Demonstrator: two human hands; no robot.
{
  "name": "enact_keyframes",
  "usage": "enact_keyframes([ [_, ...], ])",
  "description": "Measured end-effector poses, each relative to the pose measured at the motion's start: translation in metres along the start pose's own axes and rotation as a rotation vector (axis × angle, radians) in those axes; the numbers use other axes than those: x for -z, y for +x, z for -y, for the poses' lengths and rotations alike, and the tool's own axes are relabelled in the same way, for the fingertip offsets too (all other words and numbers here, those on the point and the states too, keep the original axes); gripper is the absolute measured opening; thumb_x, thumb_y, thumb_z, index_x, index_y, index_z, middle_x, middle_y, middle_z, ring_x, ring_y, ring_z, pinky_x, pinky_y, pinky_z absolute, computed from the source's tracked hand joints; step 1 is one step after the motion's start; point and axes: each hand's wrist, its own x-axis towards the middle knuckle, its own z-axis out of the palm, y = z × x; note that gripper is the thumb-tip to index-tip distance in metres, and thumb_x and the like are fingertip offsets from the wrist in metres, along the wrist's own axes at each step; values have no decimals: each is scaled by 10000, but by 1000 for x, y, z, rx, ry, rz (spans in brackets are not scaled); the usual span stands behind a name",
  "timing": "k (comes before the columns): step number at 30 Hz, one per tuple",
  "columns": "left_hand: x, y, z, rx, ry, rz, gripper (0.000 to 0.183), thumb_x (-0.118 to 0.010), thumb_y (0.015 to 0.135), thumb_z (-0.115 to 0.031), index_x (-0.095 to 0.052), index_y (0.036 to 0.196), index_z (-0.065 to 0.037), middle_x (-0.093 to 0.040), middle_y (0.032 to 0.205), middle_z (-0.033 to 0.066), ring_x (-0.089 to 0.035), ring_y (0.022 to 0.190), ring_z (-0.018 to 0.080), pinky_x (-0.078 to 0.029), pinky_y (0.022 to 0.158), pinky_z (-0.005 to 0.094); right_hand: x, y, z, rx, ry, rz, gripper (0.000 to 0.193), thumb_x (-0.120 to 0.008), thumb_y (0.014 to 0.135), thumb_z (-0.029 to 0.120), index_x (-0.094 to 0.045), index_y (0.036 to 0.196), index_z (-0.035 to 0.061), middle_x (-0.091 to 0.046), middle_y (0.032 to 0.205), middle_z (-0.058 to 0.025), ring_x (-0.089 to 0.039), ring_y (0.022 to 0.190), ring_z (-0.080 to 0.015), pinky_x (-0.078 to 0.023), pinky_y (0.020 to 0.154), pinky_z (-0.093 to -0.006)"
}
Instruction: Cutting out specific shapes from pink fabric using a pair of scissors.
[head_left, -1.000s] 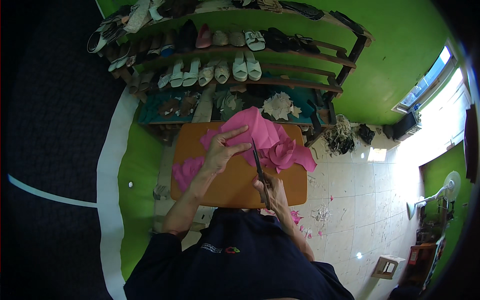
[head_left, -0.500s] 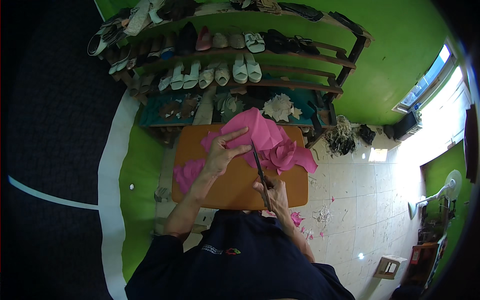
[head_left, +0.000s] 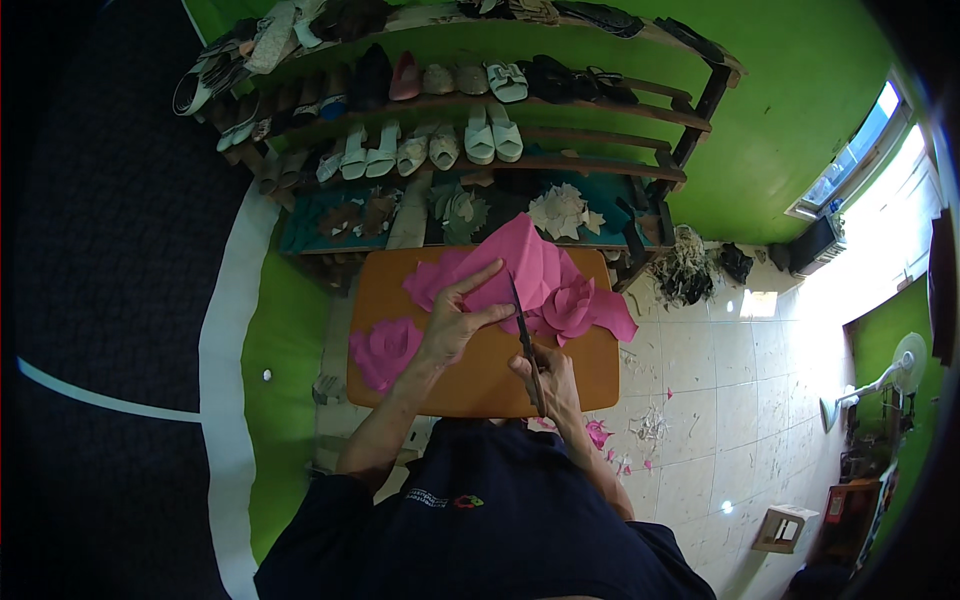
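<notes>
My left hand [head_left: 453, 328] grips a pink sheet [head_left: 518, 243] between thumb and fingers, over the far half of a small orange-brown table [head_left: 478, 388]. My right hand [head_left: 556, 385] is closed round the handles of dark scissors [head_left: 527, 340]. Their blades point away from me and lie against the sheet, just right of my left thumb. Under and beside the sheet are pink petal-shaped pieces [head_left: 570, 306]. Another layered pink piece [head_left: 386, 352] lies by the table's left edge, apart from both hands.
Beyond the table stands a wooden rack [head_left: 600, 155] with sandals and shoes; pale flower-like scraps [head_left: 563, 212] lie on its lowest shelf. Pink offcuts [head_left: 598, 433] and pale shreds [head_left: 650, 424] litter the tiled floor at right. A white fan [head_left: 908, 368] stands far right.
The pink sheet has turned and spread flatter, with its peak shifted right. My left hand has moved slightly right and nearer me, and the scissors' blades have moved a little right with the sheet.
</notes>
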Motion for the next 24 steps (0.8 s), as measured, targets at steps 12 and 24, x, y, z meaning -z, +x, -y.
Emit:
enact_keyframes([
  [12,-5,-9,-7,-58,26,-51,622,-734,806,85,-533,1386,-20,-628,1270,117,-645,1051,153,-543,964,288,-1,-5,-3,-2,-5,-29,645,-799,770,534,-522,630,-31,-406,511,-38,-363,524,-113,-320,477,-366],
  [24,75,21,-40,249,212,351,518,-721,785,37,-626,1292,-7,-684,1178,118,-674,1004,148,-538,927,283,12,-17,-2,105,-122,149,650,-799,782,535,-520,635,-33,-404,495,-51,-372,488,-130,-341,475,-376],
])
